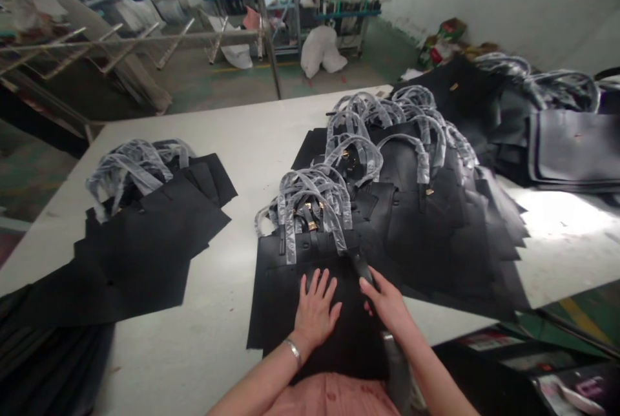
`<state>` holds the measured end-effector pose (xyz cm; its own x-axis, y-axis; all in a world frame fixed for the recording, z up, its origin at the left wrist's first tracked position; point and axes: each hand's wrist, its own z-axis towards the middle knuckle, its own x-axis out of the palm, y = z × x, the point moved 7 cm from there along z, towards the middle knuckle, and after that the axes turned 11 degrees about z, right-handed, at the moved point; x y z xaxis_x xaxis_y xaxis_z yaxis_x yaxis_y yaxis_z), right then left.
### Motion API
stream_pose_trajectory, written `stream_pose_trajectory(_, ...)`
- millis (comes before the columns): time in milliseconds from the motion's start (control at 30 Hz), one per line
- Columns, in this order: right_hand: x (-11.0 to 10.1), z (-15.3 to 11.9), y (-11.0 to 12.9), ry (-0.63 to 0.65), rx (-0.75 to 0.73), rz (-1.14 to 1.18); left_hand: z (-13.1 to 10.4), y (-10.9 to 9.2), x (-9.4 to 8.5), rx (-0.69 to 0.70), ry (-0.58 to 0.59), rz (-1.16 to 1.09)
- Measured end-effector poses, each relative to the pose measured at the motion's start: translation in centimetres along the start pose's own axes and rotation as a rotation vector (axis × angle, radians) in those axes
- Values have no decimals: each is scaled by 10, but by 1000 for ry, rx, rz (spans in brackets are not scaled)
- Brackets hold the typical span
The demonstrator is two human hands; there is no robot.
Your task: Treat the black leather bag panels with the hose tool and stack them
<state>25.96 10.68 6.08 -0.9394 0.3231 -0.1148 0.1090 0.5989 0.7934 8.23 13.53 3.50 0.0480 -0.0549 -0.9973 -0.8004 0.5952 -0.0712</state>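
On table [203,338], two hands [317,312] touch one panel [290,300].

Light: dim, even indoor daylight
Glare: bright patch on table [557,222] at right
Blur: soft throughout, background smeared
Distortion: wide-angle bending at edges

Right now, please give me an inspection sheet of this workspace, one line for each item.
Surface: large white table, mostly covered.
Job's things: stack of black bag panels with plastic-wrapped handles, lying flat in front of the person.
Clutter: second pile at left, bigger overlapping pile at right, more dark panels far right.
Hands: left hand flat, fingers spread, on the top panel; right hand beside it at a dark strap; whether it grips is unclear.
Cables: nothing seen.
Surroundings: metal racks, white sacks on the floor, other people far back.
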Motion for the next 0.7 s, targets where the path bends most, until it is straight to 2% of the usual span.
stream_pose_trajectory(100, -20, -6, 8, -97, -2, 38, -1, 3, 0, -1, -6, -34)
stream_pose_trajectory(200, -31, -9, 9, -68, 70, 77, -1, 4, 1, 0, -10, -52)
stream_pose_trajectory(400, -29, 13, 21, -52, 78, 132, -1, 5, 4, -2, -9, -66)
stream_pose_trajectory(600, -38, 17, 28, -44, 103, 132, -1, 5, 7, 13, -5, -54)
stream_pose_trajectory(700, -38, 29, 37, -88, 46, 126, -2, 5, 8, 16, -17, -37)
